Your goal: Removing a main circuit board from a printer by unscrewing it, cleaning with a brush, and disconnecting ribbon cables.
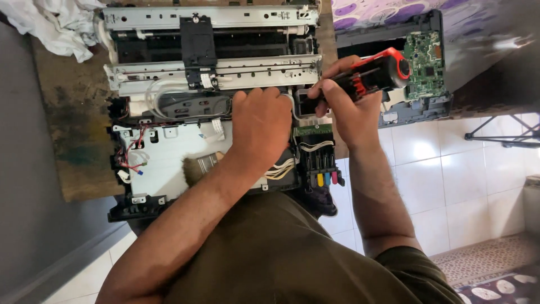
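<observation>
We see one opened printer (pixel 169 152) on the wooden bench (pixel 73 124), overhanging its near edge. Our left hand (pixel 261 126) presses flat on it, grasping nothing; our right hand (pixel 349 107) grips one red-and-black screwdriver (pixel 379 73). Four coloured ink tanks (pixel 325 179) sit right. One brush (pixel 197 168) is half hidden by our forearm.

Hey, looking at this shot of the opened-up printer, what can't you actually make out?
Head view only:
- Screwdriver tip: the right hand wraps the red and black electric screwdriver, hiding its tip.
- Printer parts under the left hand: covered by it.
- Paintbrush handle: hidden behind the left forearm.
- Green circuit board: its components are too small to tell.
</observation>
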